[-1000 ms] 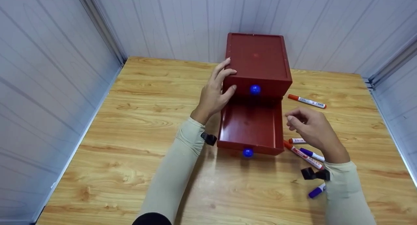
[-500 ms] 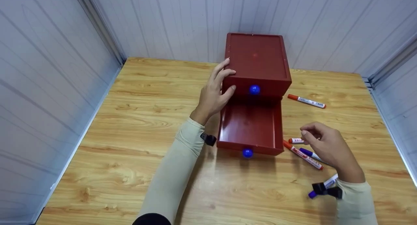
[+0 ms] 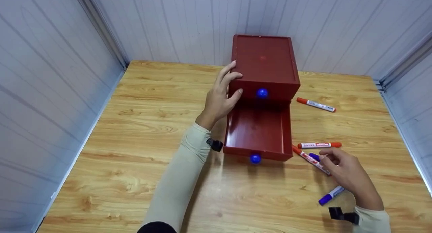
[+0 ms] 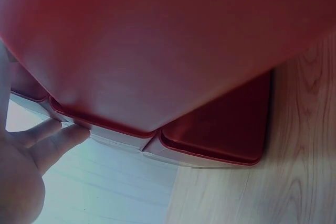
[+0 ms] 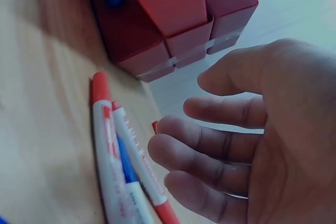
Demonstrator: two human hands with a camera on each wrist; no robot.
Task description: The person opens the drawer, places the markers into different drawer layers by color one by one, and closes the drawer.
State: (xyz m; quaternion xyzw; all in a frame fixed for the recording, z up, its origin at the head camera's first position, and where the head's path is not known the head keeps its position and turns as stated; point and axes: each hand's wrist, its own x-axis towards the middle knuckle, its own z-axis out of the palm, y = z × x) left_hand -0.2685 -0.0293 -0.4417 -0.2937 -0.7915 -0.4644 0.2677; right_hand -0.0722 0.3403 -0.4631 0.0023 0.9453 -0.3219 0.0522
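A dark red drawer unit (image 3: 265,57) with blue knobs stands at the back wall, with one drawer (image 3: 258,132) pulled out and nothing inside it. My left hand (image 3: 217,99) rests against the unit's left front corner, fingertips at the top edge and thumb on the front. In the left wrist view its fingers (image 4: 63,140) lie nearly straight along the red side. My right hand (image 3: 349,170) hovers over the markers with loosely bent fingers, holding nothing. Just beneath it are a blue-capped marker (image 3: 314,156) and a red-capped marker (image 3: 305,156); another red marker (image 3: 319,145) lies just behind.
A second blue-capped marker (image 3: 332,195) lies nearer the front, partly behind the right hand. Farther back, right of the unit, is one more red marker (image 3: 316,105). Pale panel walls (image 3: 175,27) enclose the wooden table (image 3: 135,152) at the back and sides.
My right hand has moved from beside the pulled-out drawer toward the front right, down over the markers. The left hand stays on the unit, and the drawer has not moved.
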